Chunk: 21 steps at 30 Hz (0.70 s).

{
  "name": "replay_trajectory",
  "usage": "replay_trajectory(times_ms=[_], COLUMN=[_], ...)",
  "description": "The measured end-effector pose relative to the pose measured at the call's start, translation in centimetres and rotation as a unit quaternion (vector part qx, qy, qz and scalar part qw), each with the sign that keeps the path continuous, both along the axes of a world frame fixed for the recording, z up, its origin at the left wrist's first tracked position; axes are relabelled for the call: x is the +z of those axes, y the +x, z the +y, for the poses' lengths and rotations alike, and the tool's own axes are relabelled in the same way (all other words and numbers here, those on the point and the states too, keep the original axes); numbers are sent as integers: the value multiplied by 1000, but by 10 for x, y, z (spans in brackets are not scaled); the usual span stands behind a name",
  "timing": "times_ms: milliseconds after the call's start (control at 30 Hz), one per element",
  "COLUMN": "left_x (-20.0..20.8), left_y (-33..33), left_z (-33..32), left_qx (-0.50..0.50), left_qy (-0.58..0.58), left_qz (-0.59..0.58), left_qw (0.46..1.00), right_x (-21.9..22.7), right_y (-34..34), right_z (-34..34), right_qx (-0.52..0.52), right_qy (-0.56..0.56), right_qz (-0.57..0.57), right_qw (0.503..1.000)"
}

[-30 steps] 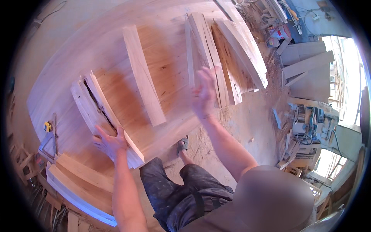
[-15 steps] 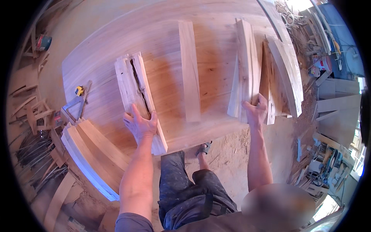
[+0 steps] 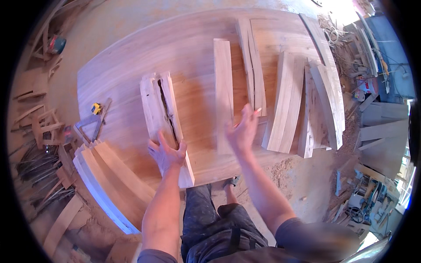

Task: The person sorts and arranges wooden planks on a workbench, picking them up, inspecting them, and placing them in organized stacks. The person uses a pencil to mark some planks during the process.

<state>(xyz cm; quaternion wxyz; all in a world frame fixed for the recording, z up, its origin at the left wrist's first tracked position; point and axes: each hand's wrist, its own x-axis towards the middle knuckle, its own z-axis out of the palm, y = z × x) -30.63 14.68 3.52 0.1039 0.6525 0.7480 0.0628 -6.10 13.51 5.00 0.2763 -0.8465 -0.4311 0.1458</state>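
Observation:
My left hand (image 3: pixel 168 154) grips a pale wooden board with a long dark crack (image 3: pixel 166 105), thumb at its right edge and fingers spread over its top. Thin strips run along that board's length. To the right, my right hand (image 3: pixel 244 133) is closed in a pinch on a small pencil-like stick (image 3: pixel 257 111) with a reddish part; its exact kind is too small to make out. Just beyond these fingers lies a narrow split board (image 3: pixel 252 65). A plain flat board (image 3: pixel 223 83) lies between the two hands. All rest on a large wooden tabletop (image 3: pixel 193 79).
Several boards (image 3: pixel 287 101) lean together at the right, beside curved pieces (image 3: pixel 329 101). At the left are a yellow tape measure (image 3: pixel 96 108), a metal square (image 3: pixel 102 118) and stacked curved boards (image 3: pixel 114 175). Wood scraps (image 3: pixel 48 127) litter the floor.
My right hand has let go of a board at the right and moved left, now pinching a small stick. A split board now lies farther left. My left hand keeps its hold.

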Motion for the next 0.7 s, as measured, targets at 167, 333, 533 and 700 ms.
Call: replay_trajectory(times_ms=[167, 333, 533, 700], left_x=[-1, 0, -4, -15], left_y=[-7, -11, -12, -7], left_z=[1, 4, 0, -2], left_qx=[6, 0, -2, -3], left_qy=[-4, 6, 16, -1], left_qz=[-37, -18, -1, -12], left_qw=[999, 1000, 1000, 1000], right_x=[-14, -29, -38, -33], right_y=[-66, -54, -57, -57], right_z=[-28, -32, -42, -70], right_qx=[11, 31, 83, 94], right_qy=[-30, 4, 26, 3], right_qz=[-10, -29, -35, -7], right_qw=[999, 999, 996, 996])
